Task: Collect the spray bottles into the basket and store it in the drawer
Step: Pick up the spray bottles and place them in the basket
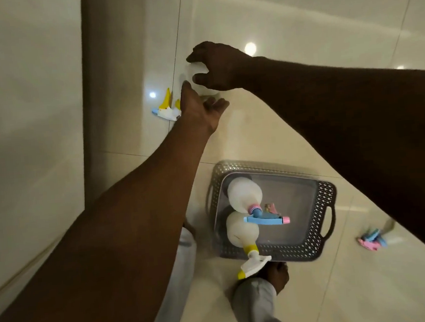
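Observation:
A grey perforated basket [321, 231] stands on the tiled floor and holds two white spray bottles. One has a pink and blue head [264, 219]. The other has a yellow and white head [250, 262] that hangs over the near rim. A third spray bottle [166, 108], with a yellow trigger and blue nozzle, lies on the floor farther away. My left hand [200, 111] is open beside its neck. My right hand [219, 66] curls over its pale body with fingers apart; I cannot tell whether they touch it. A pink and blue bottle head [371, 239] shows at the right, mostly hidden behind my right arm.
A pale wall or cabinet front [23, 99] with a darker upright strip [102, 68] runs along the left. My foot [277, 274] and light trouser leg [253, 307] are just in front of the basket. The glossy floor tiles [297, 27] reflect ceiling lights.

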A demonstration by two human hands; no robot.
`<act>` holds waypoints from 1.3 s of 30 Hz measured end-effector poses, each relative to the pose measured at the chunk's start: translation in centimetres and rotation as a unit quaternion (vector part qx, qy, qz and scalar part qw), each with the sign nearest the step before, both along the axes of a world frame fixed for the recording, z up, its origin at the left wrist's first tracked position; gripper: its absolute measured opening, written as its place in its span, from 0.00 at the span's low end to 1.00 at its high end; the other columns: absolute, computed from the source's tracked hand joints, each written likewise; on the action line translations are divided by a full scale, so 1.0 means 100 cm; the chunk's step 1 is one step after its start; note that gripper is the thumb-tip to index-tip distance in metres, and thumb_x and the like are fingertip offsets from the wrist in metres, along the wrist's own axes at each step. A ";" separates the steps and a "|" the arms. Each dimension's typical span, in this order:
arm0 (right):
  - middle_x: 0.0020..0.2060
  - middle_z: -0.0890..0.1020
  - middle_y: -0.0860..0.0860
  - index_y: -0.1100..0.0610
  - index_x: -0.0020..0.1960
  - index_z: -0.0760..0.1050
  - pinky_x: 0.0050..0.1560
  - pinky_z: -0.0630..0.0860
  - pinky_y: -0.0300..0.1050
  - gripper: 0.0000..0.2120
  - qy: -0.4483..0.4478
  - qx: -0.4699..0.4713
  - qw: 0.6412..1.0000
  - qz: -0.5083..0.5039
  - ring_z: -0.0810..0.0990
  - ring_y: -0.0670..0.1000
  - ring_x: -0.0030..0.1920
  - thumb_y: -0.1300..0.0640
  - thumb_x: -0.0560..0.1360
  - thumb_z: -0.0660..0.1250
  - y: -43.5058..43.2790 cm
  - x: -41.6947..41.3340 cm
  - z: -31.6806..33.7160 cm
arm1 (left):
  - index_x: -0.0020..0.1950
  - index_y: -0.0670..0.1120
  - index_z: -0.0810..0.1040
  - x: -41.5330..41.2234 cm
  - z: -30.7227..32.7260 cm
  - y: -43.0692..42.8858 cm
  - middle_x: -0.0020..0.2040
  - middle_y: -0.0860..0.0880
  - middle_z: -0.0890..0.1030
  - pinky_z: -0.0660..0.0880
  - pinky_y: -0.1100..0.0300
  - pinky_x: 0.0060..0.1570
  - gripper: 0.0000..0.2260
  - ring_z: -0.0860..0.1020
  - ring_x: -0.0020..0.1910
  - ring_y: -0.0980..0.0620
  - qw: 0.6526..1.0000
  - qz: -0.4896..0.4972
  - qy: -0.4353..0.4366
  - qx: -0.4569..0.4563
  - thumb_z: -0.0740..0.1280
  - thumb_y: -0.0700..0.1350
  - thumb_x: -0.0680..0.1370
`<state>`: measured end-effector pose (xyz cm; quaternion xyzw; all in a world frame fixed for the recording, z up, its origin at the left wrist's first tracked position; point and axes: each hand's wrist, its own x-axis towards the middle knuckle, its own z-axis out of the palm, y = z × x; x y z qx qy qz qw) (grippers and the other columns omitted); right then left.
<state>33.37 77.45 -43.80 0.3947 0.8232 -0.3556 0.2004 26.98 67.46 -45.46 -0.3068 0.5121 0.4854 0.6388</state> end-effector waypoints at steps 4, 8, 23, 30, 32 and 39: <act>0.77 0.70 0.57 0.56 0.81 0.67 0.76 0.66 0.47 0.32 0.016 -0.003 0.999 -0.046 0.70 0.57 0.77 0.46 0.81 0.69 -0.009 0.011 0.002 | 0.76 0.39 0.69 0.003 0.005 0.008 0.62 0.36 0.75 0.73 0.37 0.70 0.23 0.75 0.69 0.34 0.999 0.038 0.005 0.010 0.60 0.53 0.87; 0.72 0.74 0.57 0.55 0.77 0.71 0.67 0.68 0.40 0.30 0.050 -0.013 0.992 -0.118 0.74 0.56 0.72 0.48 0.78 0.73 -0.023 0.032 0.017 | 0.76 0.39 0.71 0.016 0.022 0.002 0.73 0.36 0.75 0.74 0.37 0.70 0.20 0.75 0.72 0.36 0.999 0.046 0.024 -0.003 0.63 0.48 0.86; 0.66 0.79 0.52 0.56 0.69 0.75 0.66 0.79 0.52 0.27 0.266 0.017 0.867 -0.421 0.78 0.53 0.67 0.52 0.73 0.77 -0.138 0.193 0.157 | 0.65 0.41 0.81 0.114 0.166 -0.073 0.61 0.41 0.86 0.81 0.44 0.64 0.17 0.84 0.62 0.40 0.949 -0.214 0.207 0.106 0.75 0.45 0.78; 0.72 0.75 0.53 0.57 0.76 0.73 0.73 0.75 0.55 0.32 0.276 -0.036 0.834 -0.476 0.75 0.54 0.72 0.62 0.74 0.78 -0.222 0.278 0.185 | 0.65 0.42 0.82 0.193 0.202 -0.147 0.60 0.43 0.86 0.81 0.41 0.63 0.19 0.85 0.59 0.42 0.900 -0.297 0.301 0.104 0.78 0.44 0.75; 0.72 0.75 0.52 0.56 0.77 0.73 0.69 0.77 0.43 0.33 0.272 -0.055 0.829 -0.486 0.75 0.51 0.72 0.63 0.74 0.79 -0.244 0.301 0.180 | 0.67 0.42 0.80 0.216 0.204 -0.168 0.61 0.43 0.85 0.81 0.41 0.63 0.22 0.85 0.59 0.42 0.896 -0.298 0.317 0.093 0.79 0.42 0.74; 0.73 0.77 0.49 0.54 0.78 0.71 0.69 0.79 0.56 0.38 0.232 -0.100 0.836 -0.488 0.77 0.51 0.72 0.63 0.71 0.81 -0.304 0.345 0.148 | 0.73 0.43 0.74 0.276 0.174 -0.233 0.65 0.46 0.80 0.79 0.55 0.63 0.31 0.81 0.62 0.50 0.872 -0.318 0.368 0.056 0.78 0.34 0.71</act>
